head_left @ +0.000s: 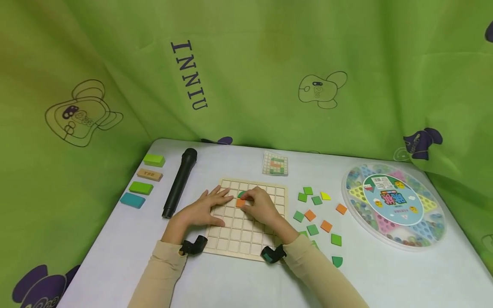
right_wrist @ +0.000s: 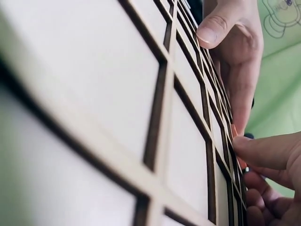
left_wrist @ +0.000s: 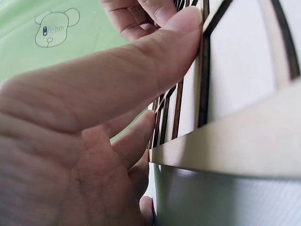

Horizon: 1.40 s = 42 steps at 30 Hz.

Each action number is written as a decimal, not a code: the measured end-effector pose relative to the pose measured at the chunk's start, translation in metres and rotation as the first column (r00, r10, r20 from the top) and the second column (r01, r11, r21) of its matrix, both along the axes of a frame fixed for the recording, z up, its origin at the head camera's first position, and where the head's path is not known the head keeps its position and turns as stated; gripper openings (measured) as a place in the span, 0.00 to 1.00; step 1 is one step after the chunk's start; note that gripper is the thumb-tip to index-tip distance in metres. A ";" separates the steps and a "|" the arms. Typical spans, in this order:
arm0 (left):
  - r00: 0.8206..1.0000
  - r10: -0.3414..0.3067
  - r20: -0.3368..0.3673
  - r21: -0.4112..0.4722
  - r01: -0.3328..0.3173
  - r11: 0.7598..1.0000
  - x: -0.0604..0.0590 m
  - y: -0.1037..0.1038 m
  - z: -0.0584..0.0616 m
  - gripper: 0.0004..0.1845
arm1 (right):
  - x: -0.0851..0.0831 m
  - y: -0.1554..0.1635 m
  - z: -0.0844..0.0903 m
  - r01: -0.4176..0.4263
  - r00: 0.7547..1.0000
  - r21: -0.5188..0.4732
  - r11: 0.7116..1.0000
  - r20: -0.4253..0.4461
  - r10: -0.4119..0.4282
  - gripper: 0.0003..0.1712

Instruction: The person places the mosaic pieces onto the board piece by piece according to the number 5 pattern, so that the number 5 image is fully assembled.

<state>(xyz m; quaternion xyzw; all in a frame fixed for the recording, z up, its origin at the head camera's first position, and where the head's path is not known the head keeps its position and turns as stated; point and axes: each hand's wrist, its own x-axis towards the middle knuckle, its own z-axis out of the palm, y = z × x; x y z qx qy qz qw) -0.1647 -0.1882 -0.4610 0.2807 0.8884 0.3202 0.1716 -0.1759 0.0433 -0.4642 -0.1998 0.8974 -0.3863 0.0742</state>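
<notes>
At a white tabletop (head_left: pixel 215 282) backed by green cloth (head_left: pixel 250 107), a person in beige sleeves leans two bare hands over one square wooden board (head_left: pixel 244 247), its pale surface cut into a grid by raised, dark-edged strips. The left hand (head_left: pixel 204 208) lies palm down on the board's left side, fingers straight and fanned apart, holding nothing. The right hand (head_left: pixel 262 207) bends its fingers and pinches one flat orange tile (head_left: pixel 240 203) in the board's upper half, just beside the left fingertips. One round-edged green piece (head_left: pixel 240 194) sits just beyond it, partly covered by the right fingers.

Right of the board lie loose pieces: three orange squares (head_left: pixel 326 226), one yellow piece (head_left: pixel 325 196), one rounded green piece (head_left: pixel 337 261) and six green squares (head_left: pixel 336 239) in full view, with two more green pieces partly hidden by the right arm. One card (head_left: pixel 275 163) printed with a coloured grid lies behind the board. To the left, one black microphone (head_left: pixel 180 182) slants beside four oblong blocks (head_left: pixel 141 188): two light green, one wood-brown, one blue. Far right, one round, clear plastic box (head_left: pixel 393 199) shows glossy beads (head_left: pixel 358 207) inside.
</notes>
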 end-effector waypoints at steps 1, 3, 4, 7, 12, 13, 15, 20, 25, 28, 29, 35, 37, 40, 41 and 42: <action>1.000 0.001 -0.001 0.000 -0.001 1.000 0.000 0.000 0.000 0.44 | 0.000 0.000 0.000 -0.002 1.000 0.007 1.000 -0.006 0.002 0.13; 1.000 0.002 -0.001 0.002 -0.002 1.000 0.000 0.000 0.001 0.44 | 0.001 0.000 0.001 -0.003 1.000 0.019 1.000 -0.009 0.003 0.14; 1.000 0.004 0.000 0.001 -0.004 1.000 0.000 0.000 0.001 0.44 | 0.001 0.000 0.001 -0.004 1.000 0.023 1.000 -0.007 0.004 0.14; 1.000 0.006 0.005 -0.005 -0.006 1.000 0.000 0.000 0.000 0.45 | 0.001 0.003 0.002 -0.008 1.000 0.030 1.000 0.008 0.007 0.16; 1.000 0.012 0.009 -0.010 -0.012 1.000 0.001 0.002 0.001 0.45 | 0.007 0.019 0.007 0.011 0.999 -0.017 1.000 0.044 -0.011 0.20; 1.000 0.015 0.009 -0.009 -0.015 1.000 0.001 0.002 0.001 0.44 | 0.009 0.024 0.009 0.018 0.999 -0.029 0.999 0.042 -0.017 0.21; 1.000 0.020 0.013 -0.006 -0.020 1.000 0.001 0.002 0.001 0.44 | 0.013 0.037 0.011 0.035 0.999 -0.054 0.998 0.030 -0.033 0.23; 1.000 0.014 0.007 0.001 -0.014 1.000 0.001 0.003 0.000 0.44 | 0.025 0.081 0.015 0.072 0.997 -0.078 0.994 -0.022 -0.074 0.24; 1.000 0.010 0.007 0.005 -0.010 1.000 0.001 0.002 0.001 0.44 | 0.034 0.133 0.012 0.129 0.991 -0.079 0.989 -0.034 -0.131 0.26; 1.000 0.013 0.009 0.007 -0.013 1.000 0.002 0.001 0.001 0.45 | 0.038 0.160 0.005 0.171 0.985 -0.082 0.982 0.008 -0.171 0.27; 1.000 0.014 0.012 0.007 -0.014 1.000 0.002 0.001 0.001 0.45 | 0.039 0.167 0.003 0.179 0.984 -0.079 0.981 0.025 -0.177 0.28; 1.000 0.019 0.008 -0.010 -0.019 1.000 0.002 -0.001 -0.001 0.46 | 0.040 0.190 -0.011 0.114 0.993 -0.052 0.992 0.025 -0.113 0.22; 1.000 0.020 0.005 -0.012 -0.020 1.000 0.001 0.000 -0.002 0.46 | 0.038 0.192 -0.013 0.085 0.996 -0.041 0.996 -0.001 -0.085 0.20; 1.000 0.017 0.004 -0.011 -0.017 1.000 0.000 0.002 -0.001 0.46 | 0.037 0.194 -0.015 0.084 0.995 -0.007 0.996 -0.048 -0.084 0.17; 1.000 0.015 0.002 -0.011 -0.015 1.000 0.000 0.002 -0.001 0.46 | 0.037 0.194 -0.015 0.091 0.994 0.002 0.996 -0.062 -0.091 0.16; 1.000 0.013 -0.002 -0.010 -0.013 1.000 0.000 0.002 -0.001 0.46 | 0.038 0.194 -0.015 0.105 0.992 0.013 0.994 -0.077 -0.104 0.15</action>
